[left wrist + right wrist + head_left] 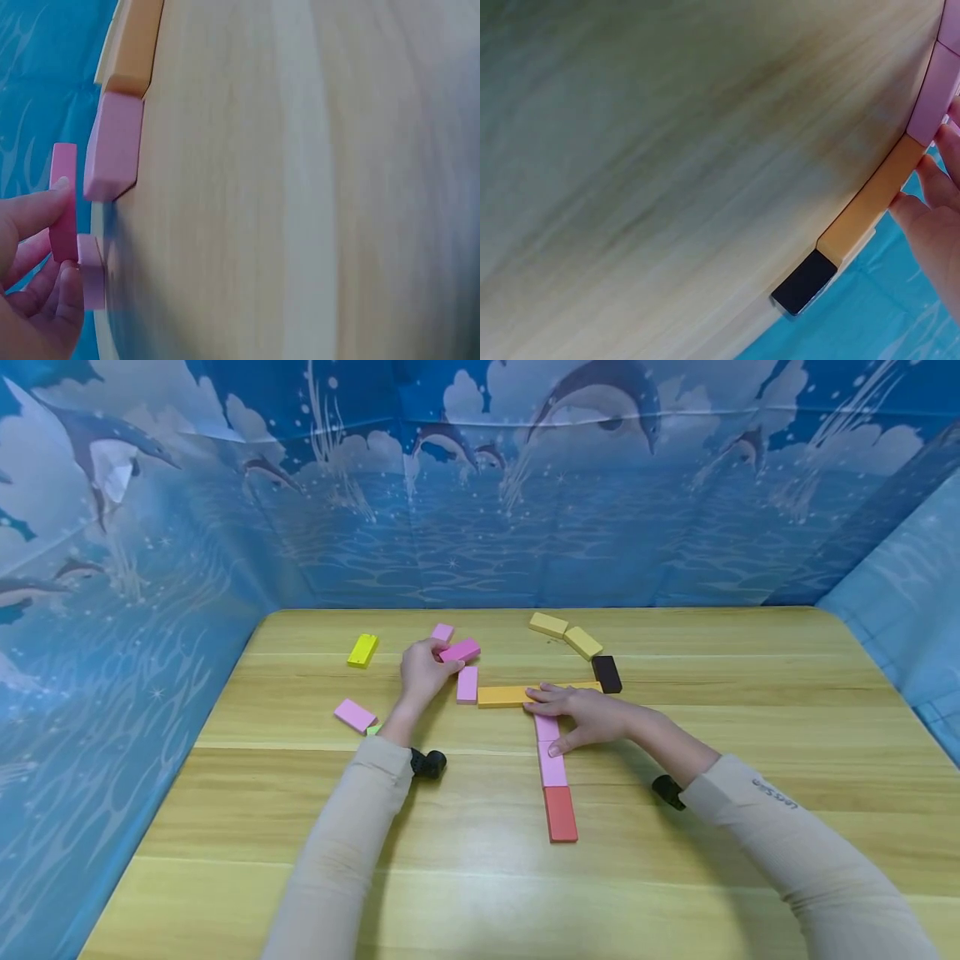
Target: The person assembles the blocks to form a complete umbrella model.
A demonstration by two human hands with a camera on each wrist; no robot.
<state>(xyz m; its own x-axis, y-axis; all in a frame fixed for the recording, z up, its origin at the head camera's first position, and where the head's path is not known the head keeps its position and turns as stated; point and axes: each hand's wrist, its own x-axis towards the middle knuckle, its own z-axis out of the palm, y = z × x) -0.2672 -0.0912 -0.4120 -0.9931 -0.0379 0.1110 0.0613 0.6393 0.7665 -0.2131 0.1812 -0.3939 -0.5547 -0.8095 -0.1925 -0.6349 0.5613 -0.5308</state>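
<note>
My left hand (426,672) pinches a bright pink block (461,650) between thumb and fingers. The left wrist view shows this block (64,202) held on edge. Near it lie two light pink blocks, one behind (442,632) and one in front (467,685), the latter against the left end of an orange row (502,696). My right hand (592,714) rests with extended fingers on the orange row, its thumb by a light pink block (552,768). In the right wrist view, fingertips touch the orange edge (877,187). A red block (561,814) ends the pink column.
A black block (607,674) and two pale yellow blocks, one (582,643) and another (548,625), curve from the orange row's right end. To the left lie a bright yellow block (363,651), a pink block (355,715) and a partly hidden green one (372,729).
</note>
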